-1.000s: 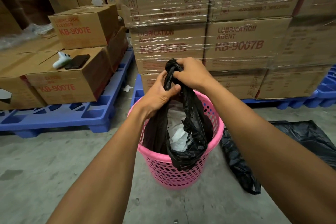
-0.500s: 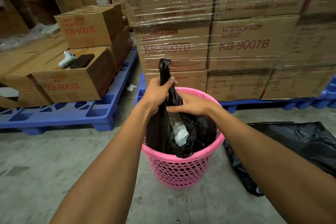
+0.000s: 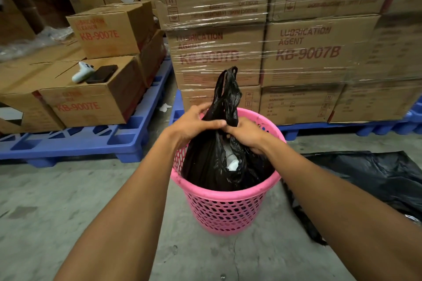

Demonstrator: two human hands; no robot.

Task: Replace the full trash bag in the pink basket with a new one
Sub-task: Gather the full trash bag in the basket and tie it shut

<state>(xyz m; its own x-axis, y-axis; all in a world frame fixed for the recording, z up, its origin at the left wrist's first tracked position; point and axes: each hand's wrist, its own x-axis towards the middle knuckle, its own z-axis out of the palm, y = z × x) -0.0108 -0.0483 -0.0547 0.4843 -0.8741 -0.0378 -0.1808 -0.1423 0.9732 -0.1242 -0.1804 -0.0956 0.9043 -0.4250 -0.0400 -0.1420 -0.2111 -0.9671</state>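
The pink perforated basket (image 3: 225, 210) stands on the concrete floor in the middle of the view. Inside it sits the full black trash bag (image 3: 205, 159), with white paper showing through a gap in its mouth. The bag's handles stick up above the rim in a bunched strip. My left hand (image 3: 196, 121) grips the bag's neck from the left. My right hand (image 3: 245, 133) holds the neck and the right flap just beside it. A second black bag (image 3: 365, 180) lies flat on the floor right of the basket.
Shrink-wrapped cartons (image 3: 285, 48) on a blue pallet (image 3: 342, 129) rise right behind the basket. At left, more cartons sit on another blue pallet (image 3: 75, 143); a white controller (image 3: 82, 72) and a black phone (image 3: 102, 74) lie on one. A narrow aisle runs between the pallets.
The bag's top, held high a second ago, has come down to the rim. My right hand has moved from the bag's middle up to the neck beside my left hand.
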